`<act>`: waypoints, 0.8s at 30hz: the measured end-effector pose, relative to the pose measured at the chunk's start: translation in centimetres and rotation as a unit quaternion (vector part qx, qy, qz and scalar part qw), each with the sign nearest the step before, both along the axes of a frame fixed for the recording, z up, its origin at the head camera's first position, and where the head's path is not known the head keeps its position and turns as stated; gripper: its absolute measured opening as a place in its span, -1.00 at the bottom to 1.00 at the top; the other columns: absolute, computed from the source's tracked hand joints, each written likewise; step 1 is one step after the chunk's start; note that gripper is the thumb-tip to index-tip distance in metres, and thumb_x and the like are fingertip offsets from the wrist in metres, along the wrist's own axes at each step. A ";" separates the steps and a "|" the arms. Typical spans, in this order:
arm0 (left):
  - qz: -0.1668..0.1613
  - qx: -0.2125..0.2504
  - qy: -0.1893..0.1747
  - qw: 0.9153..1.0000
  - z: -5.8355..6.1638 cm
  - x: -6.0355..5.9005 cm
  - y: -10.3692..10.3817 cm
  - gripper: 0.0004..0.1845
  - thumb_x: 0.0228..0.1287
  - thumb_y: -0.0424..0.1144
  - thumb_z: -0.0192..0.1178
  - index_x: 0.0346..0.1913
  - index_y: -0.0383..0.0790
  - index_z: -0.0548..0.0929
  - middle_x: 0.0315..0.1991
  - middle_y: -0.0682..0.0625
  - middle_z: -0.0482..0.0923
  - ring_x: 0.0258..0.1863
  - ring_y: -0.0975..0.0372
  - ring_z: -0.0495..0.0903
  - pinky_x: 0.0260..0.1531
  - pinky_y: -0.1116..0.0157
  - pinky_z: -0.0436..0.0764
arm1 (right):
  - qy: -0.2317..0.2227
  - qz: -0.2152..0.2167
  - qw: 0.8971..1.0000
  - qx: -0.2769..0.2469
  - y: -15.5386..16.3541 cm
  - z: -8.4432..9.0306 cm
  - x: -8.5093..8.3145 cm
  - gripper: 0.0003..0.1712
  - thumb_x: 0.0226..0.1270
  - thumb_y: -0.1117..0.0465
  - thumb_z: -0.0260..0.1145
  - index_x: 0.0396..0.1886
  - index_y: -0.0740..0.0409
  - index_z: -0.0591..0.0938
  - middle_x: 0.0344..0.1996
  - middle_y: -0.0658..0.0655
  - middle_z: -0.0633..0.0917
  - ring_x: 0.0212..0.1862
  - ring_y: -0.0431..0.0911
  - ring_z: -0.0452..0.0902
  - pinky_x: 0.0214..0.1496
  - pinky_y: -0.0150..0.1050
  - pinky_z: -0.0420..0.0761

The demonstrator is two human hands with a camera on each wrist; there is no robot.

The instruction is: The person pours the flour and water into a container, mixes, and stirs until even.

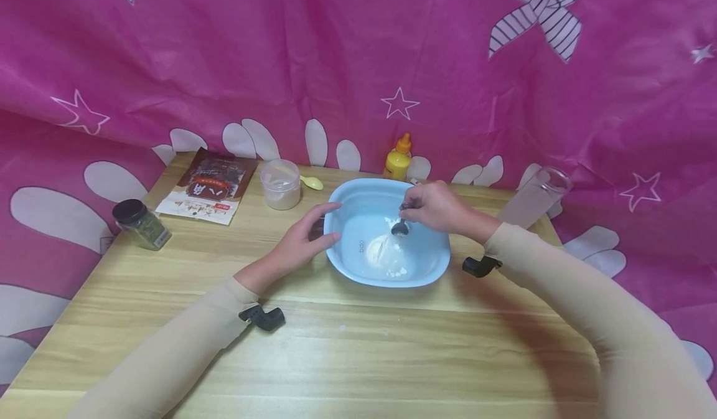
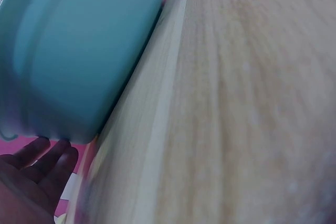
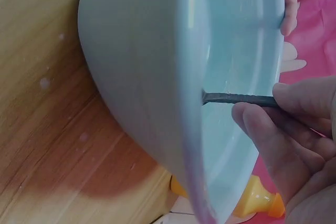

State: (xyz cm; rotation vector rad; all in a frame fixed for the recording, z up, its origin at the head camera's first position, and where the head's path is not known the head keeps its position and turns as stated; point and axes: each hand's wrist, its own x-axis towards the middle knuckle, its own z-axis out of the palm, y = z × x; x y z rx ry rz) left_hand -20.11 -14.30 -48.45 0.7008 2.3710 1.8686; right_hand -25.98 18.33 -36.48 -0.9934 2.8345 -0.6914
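A light blue plastic basin stands on the table with white powder spread over its bottom. My left hand holds the basin's left side, thumb and forefinger at the rim. The left wrist view shows several fingertips against the outer wall. Over the basin, my right hand pinches the handle of a small dark spoon. Its bowl points down, low over the powder. In the right wrist view, the spoon's handle runs behind the near rim, which hides the bowl.
Behind the basin stands a yellow squeeze bottle. To the left are a clear tub, a yellow spoon, a brown-and-white packet and a black-lidded jar. A clear cup of cloudy liquid stands behind my right forearm.
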 end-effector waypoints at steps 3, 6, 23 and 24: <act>-0.001 0.002 0.001 1.000 0.0 -0.1 0.0 -0.30 0.60 -0.24 0.35 0.69 -0.10 0.38 0.66 -0.20 0.35 0.51 -0.22 0.53 0.53 -0.13 0.54 | -0.020 0.010 1.000 0.003 0.0 0.1 0.3 -0.88 0.35 0.27 0.66 -0.35 0.02 0.85 -0.42 -0.12 0.84 -0.36 -0.16 0.67 -0.34 -0.22 0.67; -0.001 0.005 0.001 1.000 0.0 -0.1 0.1 -0.30 0.60 -0.25 0.36 0.69 -0.10 0.38 0.65 -0.21 0.35 0.50 -0.22 0.54 0.52 -0.13 0.55 | -0.012 0.024 1.000 0.003 -0.2 0.1 0.4 -0.87 0.36 0.28 0.65 -0.36 0.02 0.84 -0.42 -0.12 0.84 -0.37 -0.19 0.66 -0.33 -0.24 0.66; 0.000 0.007 -0.002 1.000 -0.1 0.0 0.0 -0.29 0.60 -0.25 0.36 0.69 -0.10 0.38 0.65 -0.22 0.36 0.51 -0.21 0.53 0.54 -0.12 0.53 | -0.032 0.018 0.999 -0.015 -0.5 0.0 0.2 -0.87 0.35 0.26 0.65 -0.37 0.00 0.84 -0.40 -0.13 0.86 -0.37 -0.20 0.70 -0.35 -0.25 0.68; 0.000 0.007 -0.001 1.000 -0.1 0.0 -0.1 -0.29 0.60 -0.25 0.35 0.69 -0.10 0.38 0.65 -0.22 0.36 0.51 -0.22 0.53 0.54 -0.12 0.53 | -0.042 0.024 0.999 -0.012 -0.6 0.1 0.4 -0.86 0.36 0.26 0.65 -0.38 -0.01 0.84 -0.41 -0.14 0.85 -0.37 -0.21 0.72 -0.34 -0.24 0.69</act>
